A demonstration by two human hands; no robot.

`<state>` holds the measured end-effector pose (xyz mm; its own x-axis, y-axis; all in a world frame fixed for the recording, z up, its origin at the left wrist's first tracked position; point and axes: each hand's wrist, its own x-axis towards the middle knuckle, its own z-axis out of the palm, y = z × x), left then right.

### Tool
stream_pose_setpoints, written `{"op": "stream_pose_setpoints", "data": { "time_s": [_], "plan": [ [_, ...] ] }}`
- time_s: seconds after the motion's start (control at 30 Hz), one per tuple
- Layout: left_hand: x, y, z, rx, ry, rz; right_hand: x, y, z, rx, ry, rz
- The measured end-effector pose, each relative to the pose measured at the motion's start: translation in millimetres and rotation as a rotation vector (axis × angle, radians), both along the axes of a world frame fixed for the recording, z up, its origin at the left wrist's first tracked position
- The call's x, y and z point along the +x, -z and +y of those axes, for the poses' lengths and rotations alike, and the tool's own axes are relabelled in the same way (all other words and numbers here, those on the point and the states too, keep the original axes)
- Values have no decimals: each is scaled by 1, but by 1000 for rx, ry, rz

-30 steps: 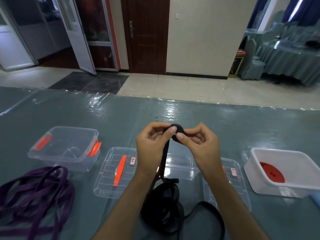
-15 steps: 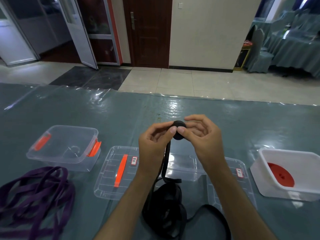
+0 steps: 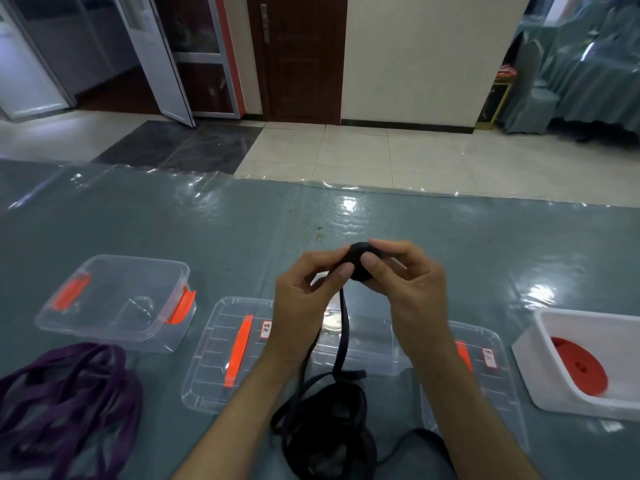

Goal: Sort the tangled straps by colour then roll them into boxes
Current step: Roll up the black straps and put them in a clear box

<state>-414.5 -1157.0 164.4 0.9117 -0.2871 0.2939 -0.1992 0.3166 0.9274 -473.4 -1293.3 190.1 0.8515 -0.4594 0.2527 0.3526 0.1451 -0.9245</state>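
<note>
Both hands hold a small black roll (image 3: 358, 263) of strap up over the table (image 3: 242, 233). Right hand (image 3: 403, 282) pinches the roll, thumb on its near face, fingers curled round the far side. Left hand (image 3: 308, 292) pinches the roll's left edge with thumb and forefinger. The black strap (image 3: 343, 327) hangs down from the roll between the wrists to a loose black heap (image 3: 329, 424) on the table, straight below the roll. Behind the heap, under the hands, a clear box (image 3: 367, 344), partly hidden. Left of the heap a clear lid (image 3: 221, 362) with an orange handle; right of the heap another clear lid (image 3: 491, 375), labelled. Far left of the heap a purple strap pile (image 3: 65, 393), and behind it an open clear box with orange clips (image 3: 114, 303). Far right of the heap a white box (image 3: 588, 368) with a rolled red strap (image 3: 578, 367) inside.
</note>
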Motion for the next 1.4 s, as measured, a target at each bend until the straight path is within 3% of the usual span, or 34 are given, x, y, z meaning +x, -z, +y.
{"op": "stream_pose_setpoints", "data": {
  "time_s": [0.33, 0.43, 0.6, 0.7, 0.9, 1.1, 1.27, 1.4],
  "plan": [
    [-9, -10, -4, -76, -83, 104, -9, 0, -13, -132, -33, 89],
    [-24, -9, -11, -102, -20, 107, -18, -6, -14, -142, 32, 42],
    [-46, -20, -15, 2, -124, -10, -42, -12, -22, -212, 20, 112],
    [-66, -22, -19, -24, -133, 36, -53, -23, -25, -306, 70, 93],
    [-87, -36, -31, 20, -52, 1, -84, -21, -37, -235, 64, 73],
    [-124, -34, -73, -11, -125, 24, -119, -37, -81, -266, 0, 126],
    [-138, -50, -95, 124, -92, -34, -140, -33, -104, -109, -7, 112],
    [-149, -64, -110, 209, -140, -91, -152, -35, -128, -156, -68, 156]
  ]
}}
